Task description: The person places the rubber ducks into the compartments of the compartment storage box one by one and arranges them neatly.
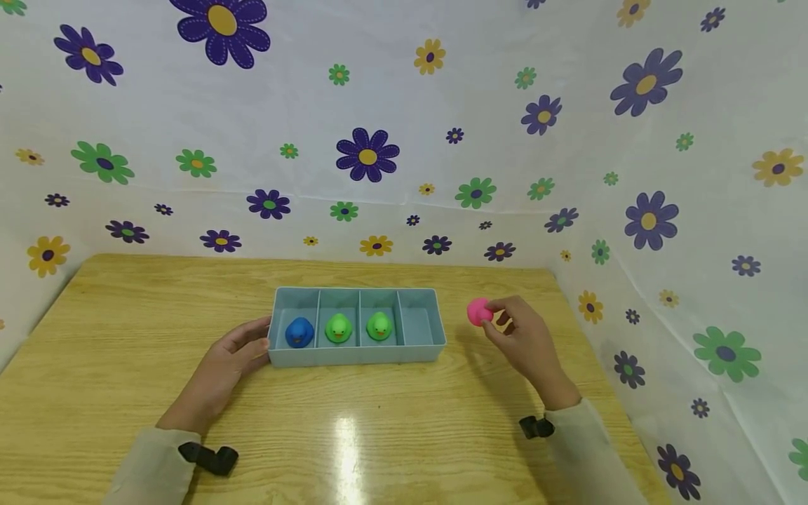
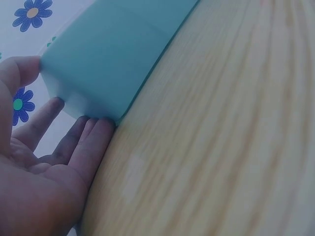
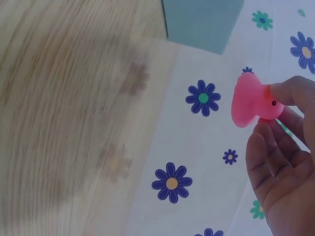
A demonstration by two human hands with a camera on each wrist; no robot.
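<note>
A pink rubber duck [image 3: 248,101] is pinched by its head between the thumb and fingers of my right hand [image 1: 520,337], held above the table to the right of a grey-blue box [image 1: 353,356]. The box has several compartments in a row. From the left, a blue rubber duck [image 1: 299,332], a green rubber duck [image 1: 339,327] and another green rubber duck [image 1: 379,326] each occupy one; the rightmost compartment [image 1: 421,326] holds nothing. My left hand [image 1: 230,361] touches the box's left end with extended fingertips, which the left wrist view shows against the end wall.
The box stands on a wooden table [image 1: 379,435] with a glossy light reflection near the front. Behind the table and along its right side hangs a white flower-patterned cloth [image 1: 404,105]. Black straps [image 1: 208,458] sit at both wrists over pale sleeves.
</note>
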